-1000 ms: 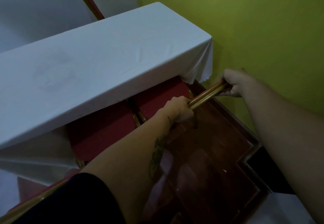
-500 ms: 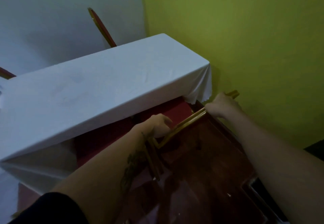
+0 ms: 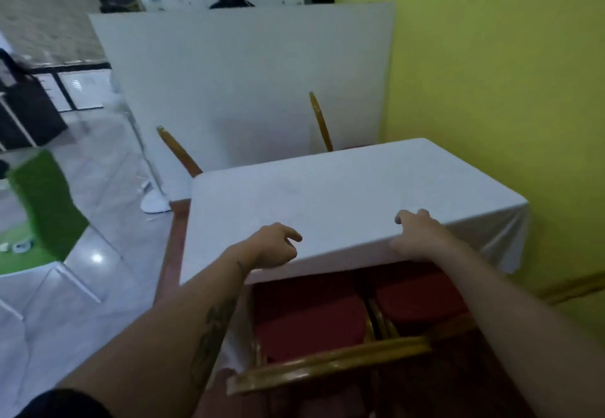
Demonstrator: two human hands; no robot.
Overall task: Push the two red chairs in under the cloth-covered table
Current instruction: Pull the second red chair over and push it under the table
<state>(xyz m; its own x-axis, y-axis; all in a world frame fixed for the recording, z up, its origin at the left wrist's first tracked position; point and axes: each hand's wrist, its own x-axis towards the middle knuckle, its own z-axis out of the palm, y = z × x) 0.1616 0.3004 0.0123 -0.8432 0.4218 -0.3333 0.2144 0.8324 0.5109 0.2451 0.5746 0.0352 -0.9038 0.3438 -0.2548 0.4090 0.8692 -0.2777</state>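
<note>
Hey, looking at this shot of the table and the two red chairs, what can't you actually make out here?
Head view only:
- Front parts of both red chair seats: hidden under the white tablecloth.
- Chair legs and table legs: covered by cloth, seats and arms.
- Right hand: it rests at the table edge, but its grip on the cloth is unclear.
- Left hand: motion-blurred, contact with the table uncertain.
- Two far chairs: only gold back edges show.

white partition (image 3: 248,90), yellow wall (image 3: 491,73), green chair (image 3: 45,208)
</note>
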